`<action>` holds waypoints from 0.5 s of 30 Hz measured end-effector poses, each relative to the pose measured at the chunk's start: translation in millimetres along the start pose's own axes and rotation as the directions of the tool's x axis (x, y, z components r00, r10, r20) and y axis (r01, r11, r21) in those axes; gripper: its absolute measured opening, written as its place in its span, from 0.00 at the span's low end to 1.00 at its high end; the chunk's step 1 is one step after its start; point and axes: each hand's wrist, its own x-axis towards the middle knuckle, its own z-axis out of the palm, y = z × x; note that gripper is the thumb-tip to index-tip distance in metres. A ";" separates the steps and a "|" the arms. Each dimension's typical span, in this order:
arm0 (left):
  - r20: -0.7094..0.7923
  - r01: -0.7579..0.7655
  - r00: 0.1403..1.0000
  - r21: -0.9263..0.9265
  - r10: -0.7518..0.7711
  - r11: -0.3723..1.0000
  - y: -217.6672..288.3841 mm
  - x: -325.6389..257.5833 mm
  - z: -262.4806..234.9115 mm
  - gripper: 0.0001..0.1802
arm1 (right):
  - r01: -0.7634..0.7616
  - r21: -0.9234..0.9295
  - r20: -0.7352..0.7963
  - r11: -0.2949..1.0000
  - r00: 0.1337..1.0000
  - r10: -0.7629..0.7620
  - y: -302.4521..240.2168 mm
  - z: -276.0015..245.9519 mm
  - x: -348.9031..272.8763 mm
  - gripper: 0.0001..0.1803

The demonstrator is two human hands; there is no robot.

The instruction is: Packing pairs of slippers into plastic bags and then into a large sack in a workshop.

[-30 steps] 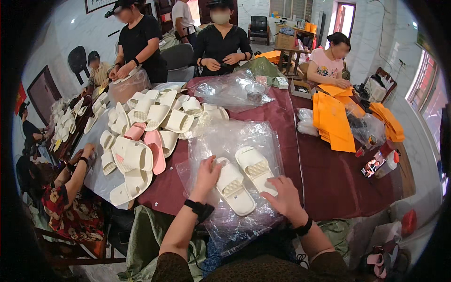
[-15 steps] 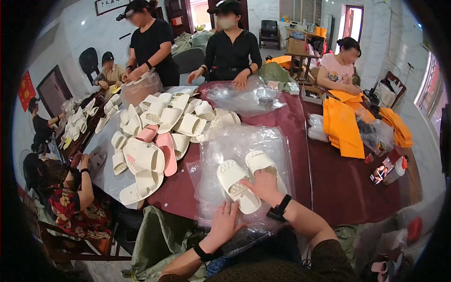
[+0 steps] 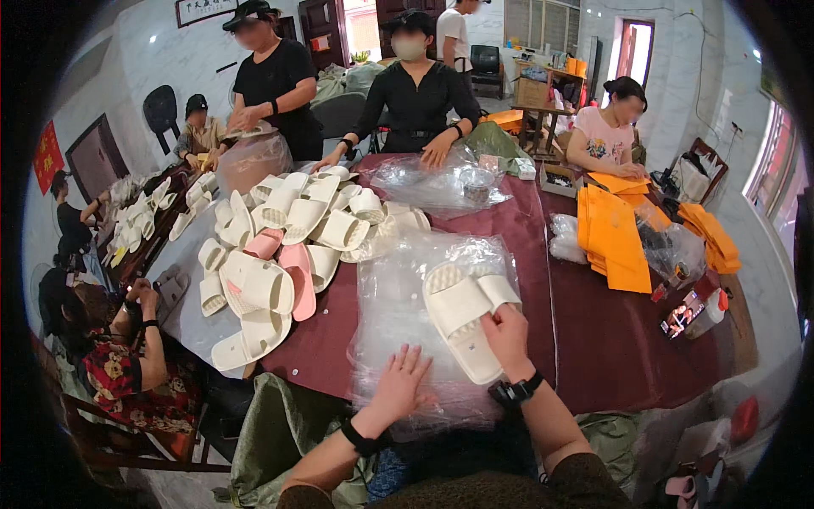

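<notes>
My right hand (image 3: 507,339) is closed around a pair of cream slide slippers (image 3: 458,310), held together over the right part of a stack of clear plastic bags (image 3: 386,297). The front slipper hides most of the other one. My left hand (image 3: 398,387) rests on the near part of the bags with its fingers spread and nothing in them. To the left lies a heap of cream slippers (image 3: 303,219), with a pink slipper (image 3: 298,280) among them.
Orange packets (image 3: 612,237) are piled on the right of the maroon-covered table (image 3: 619,365). A phone (image 3: 681,316) leans by a bottle at the right. More clear bags (image 3: 424,180) lie across the table, near a masked co-worker's hand. Other people work around the table.
My right hand has lifted the slippers off the bags, bringing them together and slightly to the right. My left hand stays low on the bags, its fingers now more spread.
</notes>
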 end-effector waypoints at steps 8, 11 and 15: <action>-0.142 0.034 0.989 0.004 -0.033 0.999 -36.9 67.2 10.7 0.43 | 0.020 0.047 -0.058 0.999 0.998 -0.017 -24.5 -44.7 -18.0 0.13; -0.198 0.043 0.979 -0.046 -0.051 0.998 -44.1 77.9 22.0 0.42 | 0.068 -0.022 -0.023 0.997 0.997 -0.068 -19.0 -36.9 -21.7 0.12; -0.259 0.026 0.965 -0.023 -0.031 0.999 -36.7 76.2 14.6 0.37 | 0.095 -0.170 0.046 0.981 0.995 -0.088 10.9 -10.0 -25.3 0.14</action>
